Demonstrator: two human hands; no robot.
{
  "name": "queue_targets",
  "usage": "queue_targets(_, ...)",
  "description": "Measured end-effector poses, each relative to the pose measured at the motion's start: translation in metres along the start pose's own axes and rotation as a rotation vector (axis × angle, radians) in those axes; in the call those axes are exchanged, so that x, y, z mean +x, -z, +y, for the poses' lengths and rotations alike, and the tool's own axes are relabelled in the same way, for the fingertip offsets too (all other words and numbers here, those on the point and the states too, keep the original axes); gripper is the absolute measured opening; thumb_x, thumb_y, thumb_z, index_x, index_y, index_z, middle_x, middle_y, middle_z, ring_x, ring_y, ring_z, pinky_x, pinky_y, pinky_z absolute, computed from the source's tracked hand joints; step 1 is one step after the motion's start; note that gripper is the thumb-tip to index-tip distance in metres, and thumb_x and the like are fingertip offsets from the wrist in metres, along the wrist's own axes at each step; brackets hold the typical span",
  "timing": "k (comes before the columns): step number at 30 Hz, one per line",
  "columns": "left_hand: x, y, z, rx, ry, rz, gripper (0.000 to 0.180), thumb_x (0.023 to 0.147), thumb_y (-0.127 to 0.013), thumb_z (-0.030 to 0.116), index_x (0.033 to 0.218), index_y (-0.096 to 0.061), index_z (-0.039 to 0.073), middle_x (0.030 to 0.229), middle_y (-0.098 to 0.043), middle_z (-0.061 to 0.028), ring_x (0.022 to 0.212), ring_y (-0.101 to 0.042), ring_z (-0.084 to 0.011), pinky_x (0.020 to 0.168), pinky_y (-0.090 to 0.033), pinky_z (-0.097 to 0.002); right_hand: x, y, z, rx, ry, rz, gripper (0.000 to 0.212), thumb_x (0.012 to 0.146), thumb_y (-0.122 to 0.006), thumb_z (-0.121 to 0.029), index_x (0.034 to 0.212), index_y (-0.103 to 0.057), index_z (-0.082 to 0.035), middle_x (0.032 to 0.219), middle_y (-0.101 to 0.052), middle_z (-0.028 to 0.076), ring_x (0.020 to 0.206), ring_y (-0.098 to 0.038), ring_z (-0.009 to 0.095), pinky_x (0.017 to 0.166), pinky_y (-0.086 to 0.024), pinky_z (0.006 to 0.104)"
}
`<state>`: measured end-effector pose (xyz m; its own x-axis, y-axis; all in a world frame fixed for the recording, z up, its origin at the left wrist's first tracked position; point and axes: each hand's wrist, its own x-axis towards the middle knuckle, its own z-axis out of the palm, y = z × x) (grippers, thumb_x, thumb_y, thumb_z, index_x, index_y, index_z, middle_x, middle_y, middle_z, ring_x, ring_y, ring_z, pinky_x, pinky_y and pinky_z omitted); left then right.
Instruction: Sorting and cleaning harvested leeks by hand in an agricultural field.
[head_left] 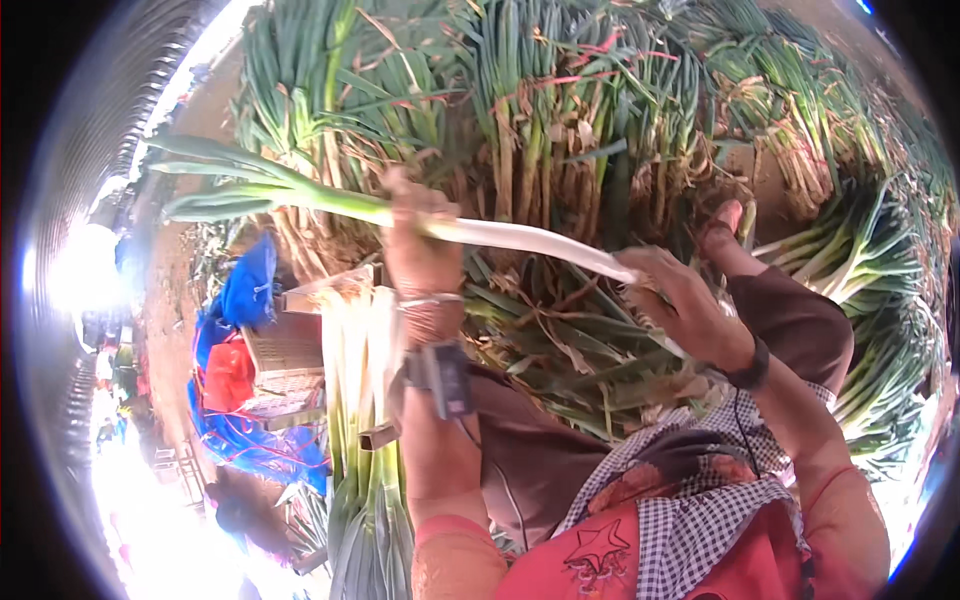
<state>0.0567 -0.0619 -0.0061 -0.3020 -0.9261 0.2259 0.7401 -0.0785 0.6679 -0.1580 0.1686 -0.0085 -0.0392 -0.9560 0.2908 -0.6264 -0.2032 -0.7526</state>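
Observation:
A long green onion (520, 236) stretches across in front of me, its green leaves to the left and its white root end to the right. My left hand (418, 215) is closed around the stalk where green turns to white. At the root end, my right hand (685, 308) has its fingers curled against the tip; they are slightly blurred. A pale strip shows just below those fingers, and I cannot make out what it is. Under my left forearm, a wooden rack (330, 288) holds several onions (358, 370) with white stems laid side by side.
Tied bundles of green onions (550, 120) stand along the far side. Loose onions (850, 260) are heaped at the right. Between my legs lie stripped leaves (560, 345). Blue plastic (250, 285) and a red bag (229, 376) are beside the rack at the left.

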Motion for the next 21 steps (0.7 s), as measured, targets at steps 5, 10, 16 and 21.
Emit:
queue_targets(5, -0.031, -0.064, -0.013, 0.070, 0.148, 0.018, 0.044, 0.095, -0.064, 0.031, 0.126, -0.052, 0.002, 0.084, -0.065, -0.0041, 0.083, -0.063, -0.0171, 0.081, -0.052, -0.0376, 0.065, -0.018, -0.007, -0.032, 0.035, -0.081, 0.033, 0.086, -0.065, -0.008, 0.117, -0.054, -0.002, 0.107, -0.059, 0.015, 0.100, -0.058, 0.037, 0.080, -0.046, 0.0442)
queue_targets(10, -0.095, -0.057, 0.060, 1.412, -0.047, -0.268, 0.048, 0.088, -0.068, 0.034, 0.126, -0.056, 0.006, 0.101, -0.065, -0.0090, 0.101, -0.062, -0.0221, 0.094, -0.047, -0.0418, 0.050, -0.010, -0.023, -0.210, 0.226, 0.142, 0.034, 0.082, -0.066, -0.007, 0.114, -0.053, -0.004, 0.098, -0.058, 0.012, 0.090, -0.060, 0.033, 0.071, -0.047, 0.0423)
queue_targets(16, -0.103, -0.068, 0.148, 2.365, -0.221, -0.854, 0.060, 0.073, -0.075, 0.025, 0.130, -0.059, 0.014, 0.110, -0.062, -0.0047, 0.112, -0.058, -0.0247, 0.096, -0.045, -0.0338, 0.050, -0.030, -0.050, -0.226, 0.509, 0.000, 0.038, 0.077, -0.071, -0.010, 0.111, -0.054, -0.005, 0.093, -0.058, 0.009, 0.085, -0.060, 0.028, 0.072, -0.049, 0.0385)
queue_targets(21, -0.141, -0.001, 0.262, 2.385, -0.095, -0.440, 0.046, 0.081, -0.072, 0.016, 0.125, -0.061, 0.007, 0.104, -0.068, -0.0137, 0.096, -0.066, -0.0300, 0.083, -0.052, -0.0411, 0.074, -0.032, 0.039, -0.516, 0.117, -0.247, 0.021, 0.085, -0.061, -0.009, 0.103, -0.050, -0.004, 0.095, -0.058, 0.016, 0.092, -0.060, 0.038, 0.074, -0.048, 0.0463)
